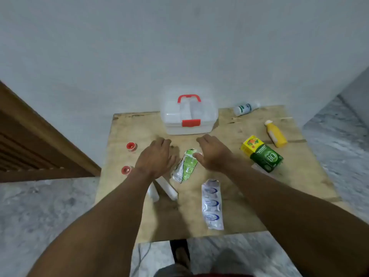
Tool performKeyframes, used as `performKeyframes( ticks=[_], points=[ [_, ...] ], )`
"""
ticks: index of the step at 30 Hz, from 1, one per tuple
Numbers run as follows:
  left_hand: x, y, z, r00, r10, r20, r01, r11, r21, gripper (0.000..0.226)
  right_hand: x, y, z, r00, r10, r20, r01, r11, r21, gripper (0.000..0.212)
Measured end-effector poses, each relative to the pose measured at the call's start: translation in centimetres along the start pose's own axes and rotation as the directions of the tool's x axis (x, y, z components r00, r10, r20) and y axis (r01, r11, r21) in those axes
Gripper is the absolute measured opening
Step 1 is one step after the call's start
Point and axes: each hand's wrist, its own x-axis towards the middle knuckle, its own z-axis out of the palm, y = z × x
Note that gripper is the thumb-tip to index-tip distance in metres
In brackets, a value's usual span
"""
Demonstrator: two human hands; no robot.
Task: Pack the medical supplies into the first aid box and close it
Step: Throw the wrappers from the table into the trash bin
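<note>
A clear first aid box point(188, 115) with a red handle and red latch stands shut at the back of the wooden table point(127, 136). My left hand point(155, 156) and my right hand point(213, 152) hover open in front of it, holding nothing. Between them lies a green blister strip point(185, 168). A blue-and-white blister strip point(212, 204) lies nearer me. Two white gauze rolls point(166, 188) sit partly under my left forearm. Two red tape rolls point(130, 145) point(126, 169) lie at the left.
On the right are a yellow box point(251, 145), a green box point(266, 158), a yellow bottle point(275, 133) and a white bottle point(244, 109) lying on its side. A white wall is behind the table; a wooden door frame point(50, 136) is at left.
</note>
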Motion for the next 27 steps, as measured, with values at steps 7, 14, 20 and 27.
performKeyframes(
  ticks=[7, 14, 20, 27],
  points=[
    [-0.9, 1.1, 3.8, 0.981, 0.164, 0.102, -0.158, 0.985, -0.069, 0.041, -2.9, -0.6, 3.6, 1.0, 0.012, 0.012, -0.011, 0.997, -0.072, 0.047],
    [-3.1, 4.2, 3.6, 0.976, 0.17, 0.139, -0.163, 0.985, -0.064, 0.06, -8.1, -1.0, 5.6, 1.0, -0.013, 0.006, 0.013, 0.999, -0.042, 0.042],
    [-4.5, 5.4, 3.4, 0.966, 0.214, 0.144, -0.211, 0.977, -0.036, 0.048, -12.1, -0.9, 5.8, 0.997, 0.037, 0.069, -0.037, 0.999, -0.003, 0.058],
    [-2.4, 3.7, 2.8, 0.939, 0.266, 0.22, -0.27, 0.963, -0.013, 0.057, -13.6, -0.7, 5.9, 0.974, 0.144, 0.172, -0.143, 0.99, -0.021, 0.071]
  ],
)
